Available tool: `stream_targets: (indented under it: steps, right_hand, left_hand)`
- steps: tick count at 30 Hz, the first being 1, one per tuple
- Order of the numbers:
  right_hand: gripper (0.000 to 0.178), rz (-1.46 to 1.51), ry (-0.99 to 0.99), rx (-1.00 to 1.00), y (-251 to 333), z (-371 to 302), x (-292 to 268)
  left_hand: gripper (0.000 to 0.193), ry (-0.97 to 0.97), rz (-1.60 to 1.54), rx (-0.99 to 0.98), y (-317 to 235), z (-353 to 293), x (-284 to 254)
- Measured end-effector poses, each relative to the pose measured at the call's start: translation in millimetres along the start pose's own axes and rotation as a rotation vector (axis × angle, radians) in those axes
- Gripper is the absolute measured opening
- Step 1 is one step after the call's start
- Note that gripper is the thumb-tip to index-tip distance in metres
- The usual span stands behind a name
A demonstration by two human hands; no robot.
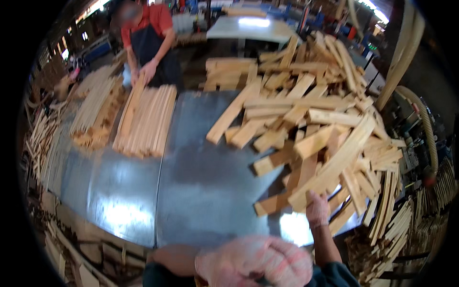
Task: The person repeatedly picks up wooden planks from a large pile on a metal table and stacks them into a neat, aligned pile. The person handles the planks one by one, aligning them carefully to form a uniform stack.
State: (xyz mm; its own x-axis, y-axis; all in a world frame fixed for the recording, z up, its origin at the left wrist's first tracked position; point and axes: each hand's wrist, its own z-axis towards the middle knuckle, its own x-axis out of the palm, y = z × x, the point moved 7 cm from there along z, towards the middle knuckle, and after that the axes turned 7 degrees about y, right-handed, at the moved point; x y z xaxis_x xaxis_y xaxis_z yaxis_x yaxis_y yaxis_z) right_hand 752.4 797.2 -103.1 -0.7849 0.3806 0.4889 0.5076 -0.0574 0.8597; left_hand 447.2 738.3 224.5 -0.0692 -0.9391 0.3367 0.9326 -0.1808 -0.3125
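My right hand (318, 209), in a pale knitted glove, is closed on the near end of a long, slightly curved wooden board (334, 165). The board slants up to the right across a loose heap of wooden boards (306, 103). Close to the camera at the bottom middle is my left hand (258, 263), in a whitish glove with pink-red markings. Its fingers are curled, and whatever may be inside them is hidden. Beneath the heap lies a shiny metal tabletop (201, 182).
Across the table at the left, a person (153, 43) in a red shirt and dark apron handles a board over a neat row of strips (146, 122). Another stack (98, 105) stands left of it. More strips (389, 239) lie at lower right, near a ribbed hose (425, 124).
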Motion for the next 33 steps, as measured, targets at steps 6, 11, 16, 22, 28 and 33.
stream_targets:
  steps: [6, 11, 16, 22, 28, 33]
  right_hand:
    - [0.041, 0.005, 0.165, 0.106, 5, -49, 69]
    - [0.047, -0.154, 0.082, 0.119, -5, -54, 56]
    - [0.054, -0.104, 0.113, 0.073, 29, -40, 74]
    - [0.048, -0.148, 0.168, 0.141, -7, -33, 68]
    - [0.043, -0.228, 0.274, 0.228, -14, -7, 81]
    - [0.044, -0.201, 0.353, 0.303, -47, -29, 94]
  left_hand:
    - [0.044, -0.039, 0.089, 0.017, -15, -5, 27]
    - [0.056, -0.095, 0.127, 0.046, -18, -11, 20]
    - [0.056, -0.11, -0.16, 0.077, -11, 5, 20]
    - [0.041, -0.24, 0.0, 0.111, 2, -14, 8]
    - [0.041, -0.153, 0.457, 0.04, 22, -8, -11]
    - [0.056, 0.053, 0.59, -0.372, 5, -23, -16]
